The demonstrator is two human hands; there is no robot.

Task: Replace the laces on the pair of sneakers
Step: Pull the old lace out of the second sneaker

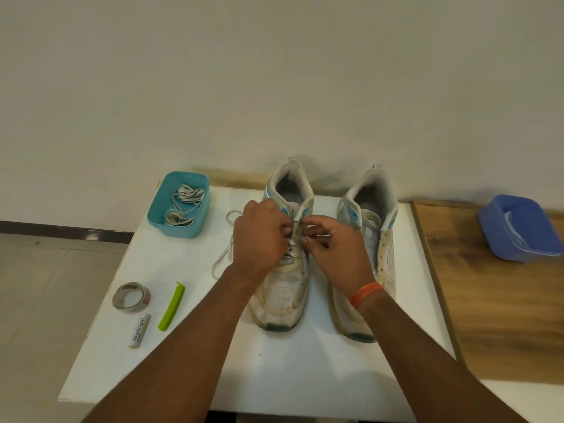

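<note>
Two worn white sneakers with teal accents stand on the white table [274, 361], toes toward me. Over the left sneaker [282, 296] both hands work at its upper eyelets. My left hand [259, 236] has its fingers curled on the white lace [293, 239] near the tongue. My right hand [332, 248] pinches the lace end beside the right eyelet row. A loose stretch of that lace [224, 254] trails onto the table left of the shoe. The right sneaker [370, 239] has no lace in sight. A teal box [180, 222] holds a bundle of grey laces [184, 203].
A tape roll [131, 296], a green clip [171, 305] and a small white tube [139, 330] lie at the table's front left. A blue tub [518, 228] with something white inside sits on the wooden surface to the right. The wall stands close behind the shoes.
</note>
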